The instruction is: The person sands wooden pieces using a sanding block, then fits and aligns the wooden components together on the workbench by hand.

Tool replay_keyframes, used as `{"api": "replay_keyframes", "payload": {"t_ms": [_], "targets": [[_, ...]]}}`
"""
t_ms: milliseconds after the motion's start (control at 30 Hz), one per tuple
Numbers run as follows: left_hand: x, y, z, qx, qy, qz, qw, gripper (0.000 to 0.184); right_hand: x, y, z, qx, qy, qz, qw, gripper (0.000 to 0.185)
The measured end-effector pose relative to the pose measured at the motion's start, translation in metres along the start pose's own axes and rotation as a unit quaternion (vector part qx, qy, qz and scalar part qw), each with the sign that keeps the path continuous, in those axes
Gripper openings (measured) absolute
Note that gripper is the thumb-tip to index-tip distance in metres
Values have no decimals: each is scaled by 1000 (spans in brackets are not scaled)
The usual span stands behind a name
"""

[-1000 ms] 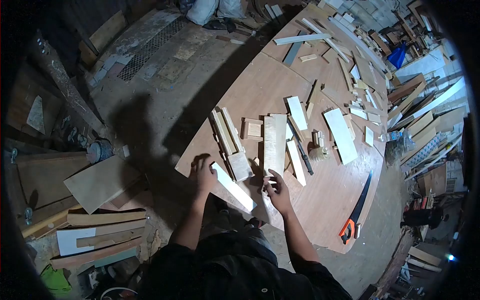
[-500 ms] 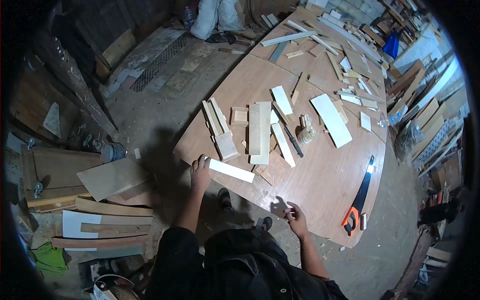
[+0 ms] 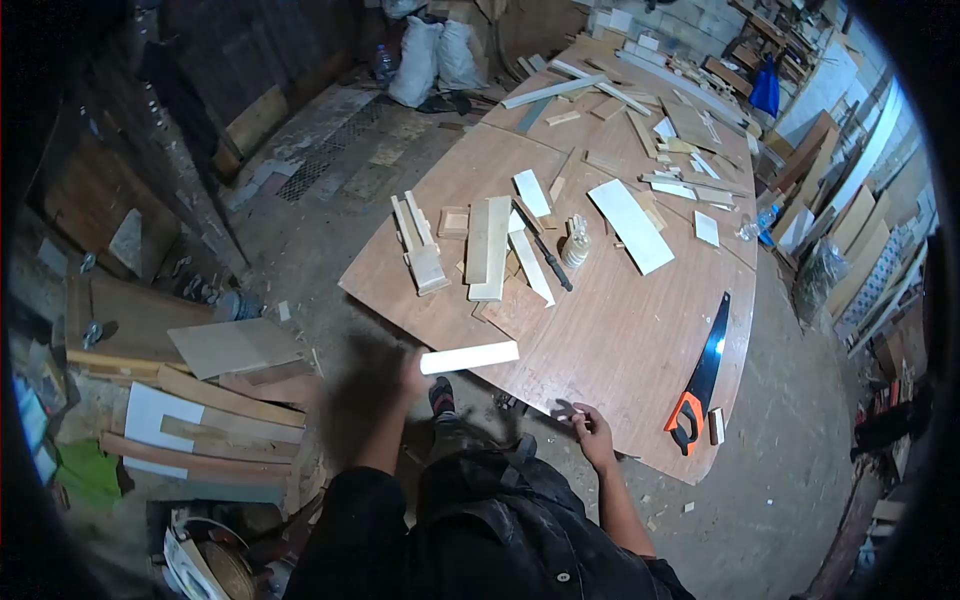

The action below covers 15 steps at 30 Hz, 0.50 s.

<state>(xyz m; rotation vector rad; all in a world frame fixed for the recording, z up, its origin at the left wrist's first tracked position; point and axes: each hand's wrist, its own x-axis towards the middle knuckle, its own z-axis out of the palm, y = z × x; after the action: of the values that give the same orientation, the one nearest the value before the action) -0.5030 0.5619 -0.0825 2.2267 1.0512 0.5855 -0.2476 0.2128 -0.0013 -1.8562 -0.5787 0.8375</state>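
My left hand (image 3: 412, 376) grips one end of a white strip of wood (image 3: 470, 357), lifted off and held over the near edge of the table (image 3: 640, 330). The hand itself is smeared by motion. Close to the front edge is my right hand (image 3: 592, 430), its thumb and fingers drawn together; a small pale bit shows at the tips, too small to name. A handsaw (image 3: 688, 408) with an orange and black handle lies to its right, beside a short wood block (image 3: 716, 427). Beyond the white strip lie stacked boards (image 3: 488, 250) and a slotted wooden piece (image 3: 420, 245).
A dark chisel-like tool (image 3: 553, 262) and a clear jar (image 3: 575, 243) stand among scraps mid-table. A wide white board (image 3: 632, 228) lies farther right. Offcuts cover the far end. Boards (image 3: 200, 430) are piled on the floor at left, and more planks (image 3: 850, 240) lean at right.
My left hand has raised the white strip from the table edge, drawn it nearer and turned it. The right hand's fingers have closed somewhat. The view has shifted slightly.
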Motion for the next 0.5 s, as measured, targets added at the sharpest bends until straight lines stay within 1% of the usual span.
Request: {"api": "replay_keyframes", "payload": {"t_ms": [33, 67, 100, 133, 167, 200, 233, 267, 300, 333, 367, 400, 433, 500], "targets": [[-20, 25, -5, -24, -6, -3, 1000, 47, 5, -1, 2, -6, 4, -36, 999, 34], [-37, 40, -4, -18, -10, 2, 1000, 46, 7, -17, 5, -10, 14, -8, 1000, 44], [-50, 57, -4, -13, -14, 6, 1000, 46, 13, -19, 10, -14, 4, -13, 1000, 44], [-64, 73, -4, -27, -10, 15, 999, 46, 20, -20, 15, -88, 84, -123, 985, 44], [-74, 87, -2, -29, -2, 8, 1000, 46, 26, -19, 17, -157, 161, -230, 947, 45], [-83, 99, 0, -63, -2, 7, 998, 46, 33, -21, 17, -160, 153, -233, 947, 45], [-94, 110, 2, -96, -4, 6, 995, 45, 39, -22, 18, -132, 132, -217, 958, 53], [-103, 124, -1, -97, -16, 0, 995, 44, 42, -24, 19, -101, 114, -197, 968, 61], [-112, 134, -3, -94, -18, -4, 995, 44, 39, -34, 14, -99, 110, -194, 970, 61], [-116, 144, -5, -89, -32, -2, 996, 43, 37, -45, 6, 17, 0, -50, 999, 60], [-116, 147, -6, -82, -43, 3, 996, 43, 37, -52, -1, 133, -109, 93, 981, 58], [-118, 148, -7, -84, -43, 8, 996, 42, 38, -45, -2, 159, -131, 74, 976, 45], [-119, 148, -7, -81, -42, 10, 996, 42, 33, -43, -4, 161, -132, 71, 975, 45], [-118, 145, -6, -24, -71, 11, 997, 44, 24, -39, -7, 128, -142, 74, 979, 31]]}}
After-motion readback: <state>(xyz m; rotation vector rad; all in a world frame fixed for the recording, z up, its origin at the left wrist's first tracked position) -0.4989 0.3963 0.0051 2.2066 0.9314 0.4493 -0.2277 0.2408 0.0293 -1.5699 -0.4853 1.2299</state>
